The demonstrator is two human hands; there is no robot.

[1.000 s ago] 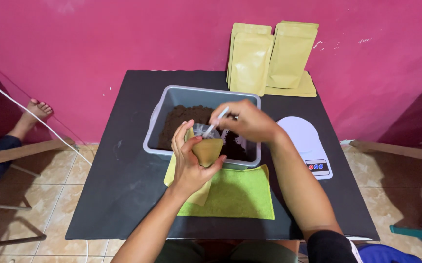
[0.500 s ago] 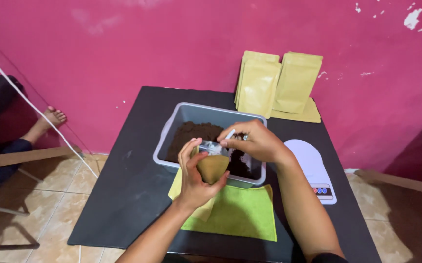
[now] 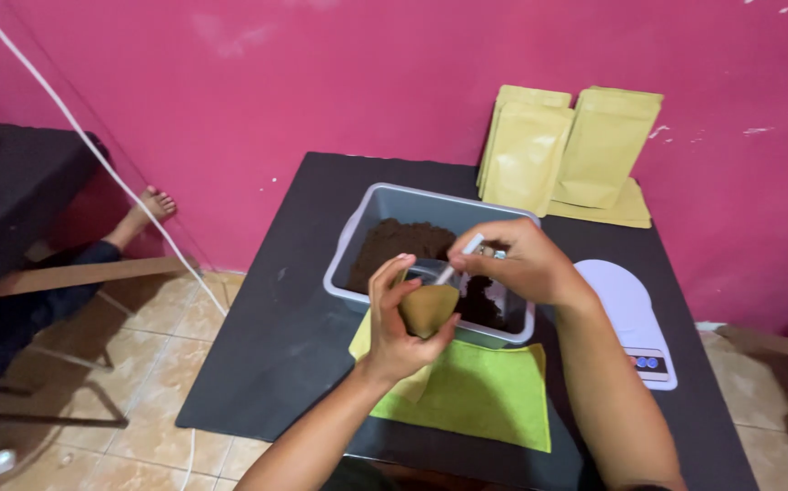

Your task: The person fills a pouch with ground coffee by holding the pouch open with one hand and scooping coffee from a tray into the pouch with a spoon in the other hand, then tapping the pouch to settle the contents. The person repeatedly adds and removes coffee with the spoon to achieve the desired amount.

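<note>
I see my left hand [image 3: 403, 323] clamped around a small tan paper pouch [image 3: 428, 307], held upright over the near edge of the grey plastic tub of dark brown powder [image 3: 394, 245]. My right hand [image 3: 517, 264] pinches a clear plastic scoop [image 3: 453, 270] at the pouch mouth. A green cloth [image 3: 480, 395] lies on the black table [image 3: 294, 309] just beneath; a white scale [image 3: 626, 309] sits right, and 3 yellow stand-up pouches [image 3: 567, 150] lean against the pink wall.

Pink wall [image 3: 321, 82], tiled floor [image 3: 167, 364], black table [image 3: 294, 309]
</note>
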